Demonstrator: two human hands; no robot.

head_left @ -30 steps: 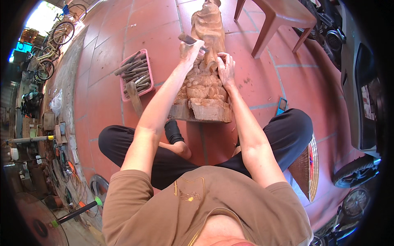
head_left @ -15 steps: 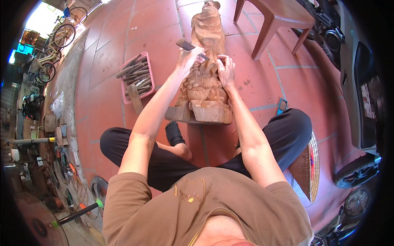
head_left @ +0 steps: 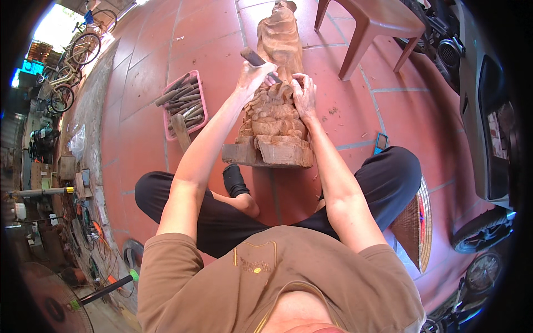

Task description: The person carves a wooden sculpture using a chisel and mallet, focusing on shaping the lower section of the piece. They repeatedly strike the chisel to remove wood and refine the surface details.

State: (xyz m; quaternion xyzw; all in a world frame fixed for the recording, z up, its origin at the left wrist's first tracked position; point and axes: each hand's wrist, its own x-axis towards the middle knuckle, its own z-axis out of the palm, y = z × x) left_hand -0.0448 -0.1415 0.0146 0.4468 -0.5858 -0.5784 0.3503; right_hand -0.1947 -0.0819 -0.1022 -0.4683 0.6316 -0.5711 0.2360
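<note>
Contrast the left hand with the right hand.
The left hand is closed around a dark-handled tool; the right hand shows no tool in its grip, though its palm side is hidden. The left hand is at the left edge of the wooden carving, the right hand along its right side. Both are bare.

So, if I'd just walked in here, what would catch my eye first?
Probably the big carved wooden statue lying on the red floor, its base toward the seated person. Next, the dark tool that the left fingers hold over it, about mid-length. Then the pink basket of tools, on the floor left of the statue.
</note>
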